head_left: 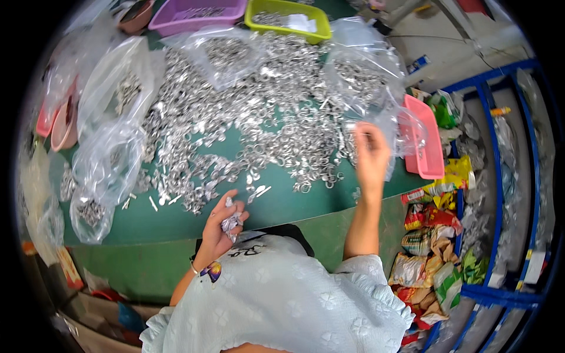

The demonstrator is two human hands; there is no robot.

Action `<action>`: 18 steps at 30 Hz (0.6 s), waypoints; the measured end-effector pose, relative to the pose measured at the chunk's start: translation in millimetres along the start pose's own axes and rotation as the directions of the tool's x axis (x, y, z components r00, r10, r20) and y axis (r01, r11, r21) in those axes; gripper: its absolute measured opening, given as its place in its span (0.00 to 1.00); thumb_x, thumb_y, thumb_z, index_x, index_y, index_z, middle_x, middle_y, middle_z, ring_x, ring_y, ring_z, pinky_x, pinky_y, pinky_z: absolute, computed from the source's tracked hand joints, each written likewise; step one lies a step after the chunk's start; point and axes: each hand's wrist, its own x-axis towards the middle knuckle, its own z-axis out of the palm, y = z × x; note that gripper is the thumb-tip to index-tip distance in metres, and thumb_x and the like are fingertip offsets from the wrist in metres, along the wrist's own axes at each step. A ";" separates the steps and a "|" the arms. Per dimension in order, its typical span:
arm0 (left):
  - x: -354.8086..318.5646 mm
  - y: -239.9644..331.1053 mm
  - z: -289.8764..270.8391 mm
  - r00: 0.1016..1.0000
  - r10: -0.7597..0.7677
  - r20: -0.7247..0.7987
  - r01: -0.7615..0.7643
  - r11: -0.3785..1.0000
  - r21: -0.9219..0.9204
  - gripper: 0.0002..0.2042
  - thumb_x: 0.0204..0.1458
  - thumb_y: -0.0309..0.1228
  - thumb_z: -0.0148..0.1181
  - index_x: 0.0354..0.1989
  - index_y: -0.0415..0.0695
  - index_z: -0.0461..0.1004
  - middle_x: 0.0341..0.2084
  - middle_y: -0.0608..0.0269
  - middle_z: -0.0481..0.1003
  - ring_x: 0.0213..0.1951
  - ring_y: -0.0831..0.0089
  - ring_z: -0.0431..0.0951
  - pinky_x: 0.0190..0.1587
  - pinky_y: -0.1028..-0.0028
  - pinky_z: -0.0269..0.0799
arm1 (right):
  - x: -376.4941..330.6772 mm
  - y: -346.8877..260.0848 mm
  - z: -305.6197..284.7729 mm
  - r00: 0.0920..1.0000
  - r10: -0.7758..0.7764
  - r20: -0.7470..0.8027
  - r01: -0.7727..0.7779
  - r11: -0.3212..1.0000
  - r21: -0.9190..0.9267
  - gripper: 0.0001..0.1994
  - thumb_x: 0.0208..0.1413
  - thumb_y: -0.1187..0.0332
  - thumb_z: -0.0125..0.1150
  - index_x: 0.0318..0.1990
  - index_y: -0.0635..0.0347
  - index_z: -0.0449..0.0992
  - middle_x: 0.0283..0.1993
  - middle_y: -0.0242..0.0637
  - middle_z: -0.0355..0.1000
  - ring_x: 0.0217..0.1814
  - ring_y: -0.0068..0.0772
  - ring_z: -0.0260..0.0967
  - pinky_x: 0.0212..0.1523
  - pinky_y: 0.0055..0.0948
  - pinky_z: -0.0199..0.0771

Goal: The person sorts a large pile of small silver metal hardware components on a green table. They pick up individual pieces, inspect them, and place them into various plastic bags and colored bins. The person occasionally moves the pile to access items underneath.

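Note:
My left hand (219,226) is near the table's front edge, its fingers curled round a small clump of silver metal pieces (231,222). Over the right side of the table is my right hand (372,154), slightly blurred, with its fingers bent together. A bright spot shows by its fingertips, but I cannot make out what they hold. Just beyond that hand lies a clear plastic bag (376,97) with more silver pieces in it. A wide heap of small silver ring-like and flat metal pieces (259,112) covers much of the green table (282,203).
Clear bags (100,162) with silver pieces lie on the left. A purple basin (168,23) and a yellow-green basin (321,32) stand at the back. On the right edge is a pink basket (434,150), beside snack packets (418,267) and a blue rack (500,194).

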 end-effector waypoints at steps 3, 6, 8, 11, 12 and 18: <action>7.9 -5.4 0.6 0.998 -0.065 0.000 0.064 0.997 -0.053 0.15 0.51 0.25 0.50 0.48 0.46 0.61 0.27 0.63 0.61 0.29 0.73 0.63 0.15 0.86 0.55 | 23.0 42.7 -85.1 0.935 -0.063 -0.349 -0.026 0.970 -0.243 0.04 0.51 0.74 0.54 0.32 0.64 0.72 0.33 0.36 0.72 0.34 0.27 0.67 0.35 0.24 0.65; 10.2 -10.6 2.8 0.993 -0.112 0.042 0.115 0.990 -0.081 0.10 0.52 0.28 0.51 0.42 0.47 0.62 0.25 0.65 0.61 0.29 0.75 0.62 0.14 0.86 0.54 | 45.5 92.0 -133.7 0.990 0.041 -0.135 -0.119 0.755 -0.645 0.04 0.51 0.75 0.52 0.33 0.64 0.72 0.32 0.38 0.71 0.33 0.30 0.67 0.34 0.25 0.66; 5.4 -10.6 5.7 0.994 -0.105 0.032 0.107 0.991 -0.075 0.05 0.53 0.31 0.51 0.34 0.46 0.63 0.24 0.66 0.61 0.28 0.76 0.62 0.14 0.85 0.55 | 45.0 93.1 -129.3 0.978 -0.109 -0.179 -0.026 0.785 -0.619 0.05 0.51 0.75 0.52 0.34 0.64 0.73 0.32 0.39 0.71 0.33 0.33 0.68 0.34 0.27 0.66; 3.5 -13.8 -0.8 0.996 -0.087 -0.031 0.081 0.983 -0.164 0.07 0.54 0.33 0.51 0.27 0.45 0.63 0.23 0.65 0.61 0.30 0.75 0.64 0.15 0.85 0.57 | 24.6 31.0 -73.3 0.983 -0.087 -0.162 0.011 0.907 -0.421 0.07 0.48 0.74 0.55 0.36 0.64 0.73 0.34 0.41 0.71 0.35 0.40 0.68 0.37 0.31 0.66; 3.2 -14.1 0.0 0.995 -0.070 -0.074 0.060 0.990 -0.127 0.11 0.54 0.35 0.51 0.24 0.44 0.63 0.25 0.64 0.63 0.32 0.73 0.67 0.16 0.85 0.59 | 14.0 14.2 -51.9 0.988 -0.127 -0.088 0.087 0.928 -0.362 0.08 0.48 0.73 0.56 0.36 0.64 0.73 0.34 0.40 0.71 0.36 0.40 0.67 0.38 0.32 0.66; -4.7 -13.0 -0.5 0.999 -0.043 -0.009 0.043 0.999 0.020 0.08 0.54 0.34 0.52 0.32 0.42 0.67 0.31 0.60 0.68 0.34 0.72 0.69 0.18 0.85 0.61 | -55.8 3.7 76.2 0.798 -0.138 0.586 0.431 0.811 -0.396 0.28 0.41 0.58 0.65 0.48 0.62 0.66 0.56 0.49 0.55 0.61 0.57 0.46 0.57 0.51 0.48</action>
